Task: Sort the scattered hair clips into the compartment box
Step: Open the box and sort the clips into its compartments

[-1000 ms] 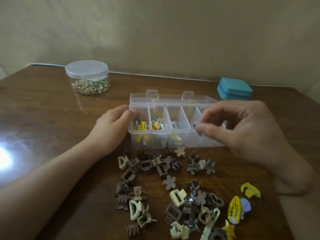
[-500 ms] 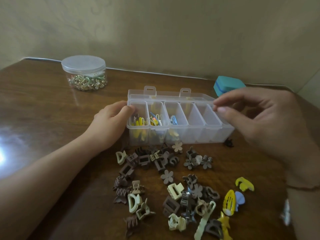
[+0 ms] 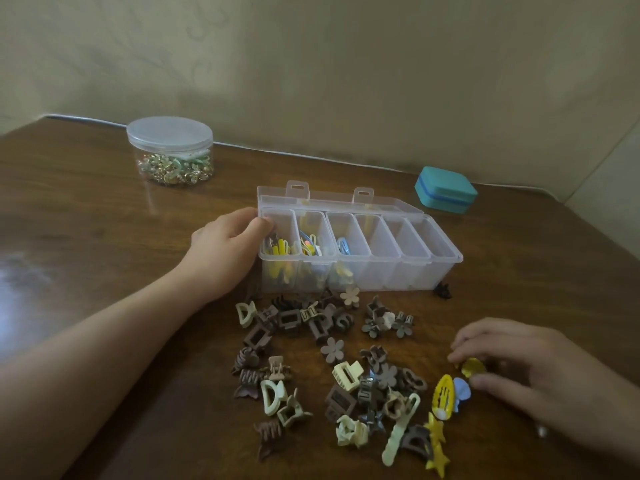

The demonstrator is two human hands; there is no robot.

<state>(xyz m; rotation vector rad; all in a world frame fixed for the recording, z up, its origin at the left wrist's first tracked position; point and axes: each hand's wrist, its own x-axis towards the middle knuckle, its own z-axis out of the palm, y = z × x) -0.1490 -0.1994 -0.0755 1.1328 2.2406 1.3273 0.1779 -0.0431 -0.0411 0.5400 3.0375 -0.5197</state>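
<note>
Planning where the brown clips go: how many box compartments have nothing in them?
3: the three rightmost compartments of the compartment box; their floors show nothing.

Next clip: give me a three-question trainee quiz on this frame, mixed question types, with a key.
1. True or false: the left hand rests against the compartment box.
2. How many compartments hold clips? A) one B) three C) six
3. Fill in: the right hand is closing its fingers on a ___ clip.

Key: 1 true. 2 B; the three nearest the left hand hold clips, and the other three look empty. 3 yellow; it is on the table, not lifted as far as can be seen.
</note>
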